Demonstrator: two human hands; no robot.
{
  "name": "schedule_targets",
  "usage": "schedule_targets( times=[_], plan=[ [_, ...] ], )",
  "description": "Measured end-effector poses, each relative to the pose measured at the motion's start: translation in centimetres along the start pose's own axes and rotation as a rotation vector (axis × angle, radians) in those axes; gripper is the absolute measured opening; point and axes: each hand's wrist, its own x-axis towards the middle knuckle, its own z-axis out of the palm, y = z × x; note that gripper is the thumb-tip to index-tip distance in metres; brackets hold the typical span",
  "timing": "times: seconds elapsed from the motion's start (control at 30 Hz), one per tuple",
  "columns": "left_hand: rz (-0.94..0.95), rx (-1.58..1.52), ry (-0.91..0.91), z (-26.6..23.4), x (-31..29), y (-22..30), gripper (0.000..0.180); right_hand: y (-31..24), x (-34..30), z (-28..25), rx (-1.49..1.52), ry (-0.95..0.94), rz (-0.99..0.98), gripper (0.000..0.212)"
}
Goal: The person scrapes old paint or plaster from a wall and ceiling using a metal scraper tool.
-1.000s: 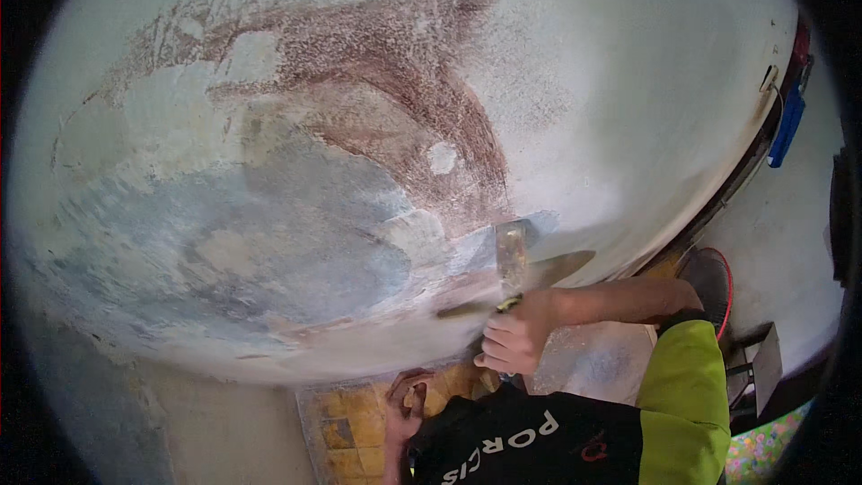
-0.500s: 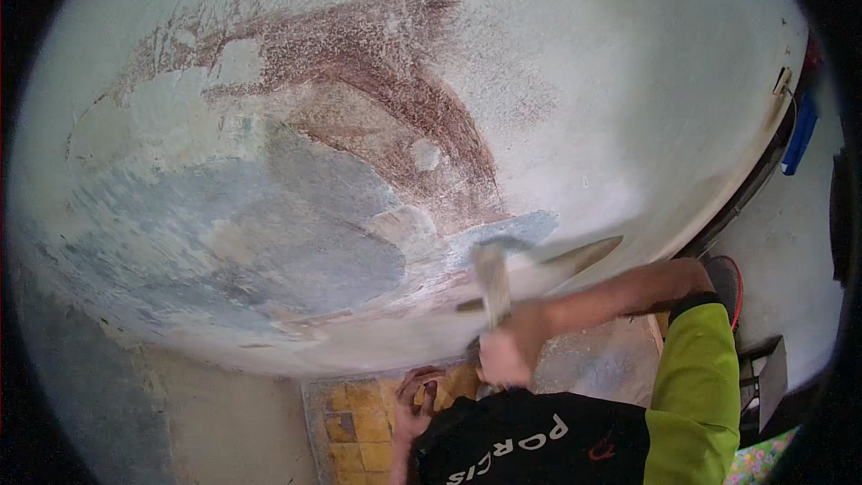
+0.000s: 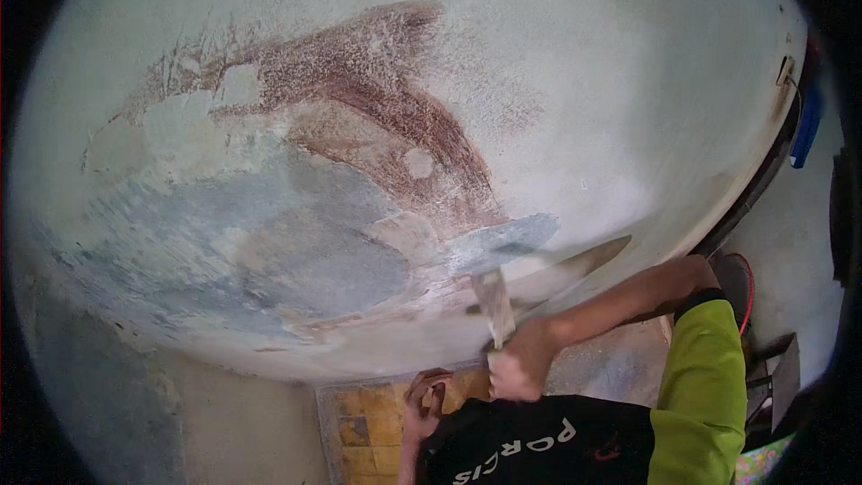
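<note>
Plastered wall [image 3: 628, 81] fills most of the view: pale, with a reddish-brown scraped patch [image 3: 386, 99] up top and a grey-blue bare area [image 3: 269, 242] lower left. Right hand [image 3: 521, 366] is clenched around the handle of a broad putty knife [image 3: 503, 292], whose blade is blurred and lies against the wall just beside a fresh grey smear [image 3: 503, 242] at the lower edge of the brown patch. Right forearm runs in from the lime-green sleeve [image 3: 705, 395] at lower right. Left hand [image 3: 424, 404] sits low by the chest, fingers curled, near the black shirt [image 3: 539, 449]; can't tell if it's holding anything. Yellow tiled floor [image 3: 368, 431] shows below.
</note>
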Motion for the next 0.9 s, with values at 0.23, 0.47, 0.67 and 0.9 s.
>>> schedule_targets(
  times=[0.23, 0.47, 0.67, 0.9],
  plan=[
    [0.017, -0.005, -0.022, 0.1, 0.1, 0.0, 0.02, 0.2, 1.8, -1.6, -0.006, 0.094, -0.005, 0.026],
    [-0.012, 0.03, -0.009, -0.5, 0.2, 0.7, 0.02, -0.6, 1.0, -1.1, -0.014, 0.054, 0.043, 0.017],
    [-0.021, 0.011, -0.023, -0.8, -0.5, -0.1, 0.02, 0.9, 0.2, -1.4, -0.006, 0.094, 0.121, 0.03],
    [-0.004, 0.025, -0.034, -1.1, 0.0, -0.3, 0.02, 0.5, -0.5, -0.4, -0.007, 0.063, 0.017, 0.035]
  ],
)
